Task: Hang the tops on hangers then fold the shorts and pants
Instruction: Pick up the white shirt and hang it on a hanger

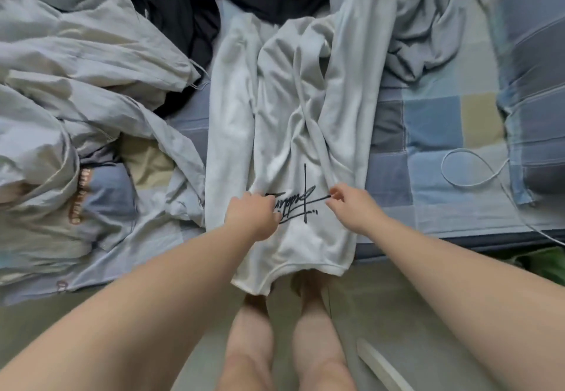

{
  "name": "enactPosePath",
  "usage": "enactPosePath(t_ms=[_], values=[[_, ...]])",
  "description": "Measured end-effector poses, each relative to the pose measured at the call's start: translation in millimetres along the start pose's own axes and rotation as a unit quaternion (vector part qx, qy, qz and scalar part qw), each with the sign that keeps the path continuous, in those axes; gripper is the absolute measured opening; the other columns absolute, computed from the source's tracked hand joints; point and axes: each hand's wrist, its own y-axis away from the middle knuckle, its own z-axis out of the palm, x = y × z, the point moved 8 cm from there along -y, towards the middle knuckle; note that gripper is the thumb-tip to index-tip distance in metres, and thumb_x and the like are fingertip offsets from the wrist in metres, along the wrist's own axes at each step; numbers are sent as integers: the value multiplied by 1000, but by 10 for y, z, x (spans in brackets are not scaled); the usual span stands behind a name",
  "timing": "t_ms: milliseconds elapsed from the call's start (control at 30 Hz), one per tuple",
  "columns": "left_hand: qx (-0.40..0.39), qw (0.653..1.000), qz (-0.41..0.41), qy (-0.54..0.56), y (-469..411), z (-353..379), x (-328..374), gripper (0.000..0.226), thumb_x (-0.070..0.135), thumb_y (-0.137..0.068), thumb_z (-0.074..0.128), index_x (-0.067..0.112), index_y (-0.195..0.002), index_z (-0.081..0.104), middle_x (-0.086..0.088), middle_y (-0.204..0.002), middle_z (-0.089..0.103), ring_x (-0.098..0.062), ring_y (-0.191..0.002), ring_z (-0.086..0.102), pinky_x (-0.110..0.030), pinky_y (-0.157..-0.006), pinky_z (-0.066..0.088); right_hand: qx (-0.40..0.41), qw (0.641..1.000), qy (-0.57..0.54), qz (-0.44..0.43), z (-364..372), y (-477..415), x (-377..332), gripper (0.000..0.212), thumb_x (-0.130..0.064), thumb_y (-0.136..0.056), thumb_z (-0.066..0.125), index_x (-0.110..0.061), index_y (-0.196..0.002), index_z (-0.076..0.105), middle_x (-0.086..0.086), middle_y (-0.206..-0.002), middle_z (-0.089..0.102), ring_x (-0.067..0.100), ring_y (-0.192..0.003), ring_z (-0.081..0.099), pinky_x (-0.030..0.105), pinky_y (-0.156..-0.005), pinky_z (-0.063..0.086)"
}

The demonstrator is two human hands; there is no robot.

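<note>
Left hand [252,213]: fingers curled, gripping the white garment [287,121]
Right hand [348,204]: pinching the white garment beside its black print [293,204]

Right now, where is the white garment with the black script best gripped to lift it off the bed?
Grip the white garment at its near end, one hand each side of the black script, coming from the near edge of the bed. It lies lengthwise away from you, hem draped over that edge, far end bunched against black clothing. The left hand and right hand pinch fabric there.
</note>
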Motion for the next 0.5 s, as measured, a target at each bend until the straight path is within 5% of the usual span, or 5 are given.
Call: enactPosePath(t_ms=[200, 367, 500], values=[[157, 988, -4, -7, -995, -888, -193, 39, 28, -95, 49, 15, -132, 46, -9, -145, 42, -33, -130, 39, -41, -98, 38, 141, 976, 94, -139, -814, -961, -735, 45, -25, -98, 50, -23, -143, 44, 2, -140, 53, 25, -131, 44, 43, -105, 40], [269, 959, -2, 92, -2078, -1615, -417, 47, 24, -96, 50, 11, -139, 36, -11, -155, 26, -36, -130, 38, -46, -98, 40, 281, 912, 196, -225, -1358, -1951, -1394, 56, -26, -93, 56, -23, -146, 41, 2, -148, 43, 26, -140, 32, 43, -110, 25], [330, 915, 26, 230, -2915, -2107, -600, 64, 26, -90, 60, 18, -147, 31, -7, -152, 33, -33, -135, 37, -42, -101, 38, 401, 848, 208, -276, -1757, -2595, -1890, 57, -31, -94, 56, -21, -148, 42, 2, -156, 36, 25, -149, 23, 40, -118, 17]])
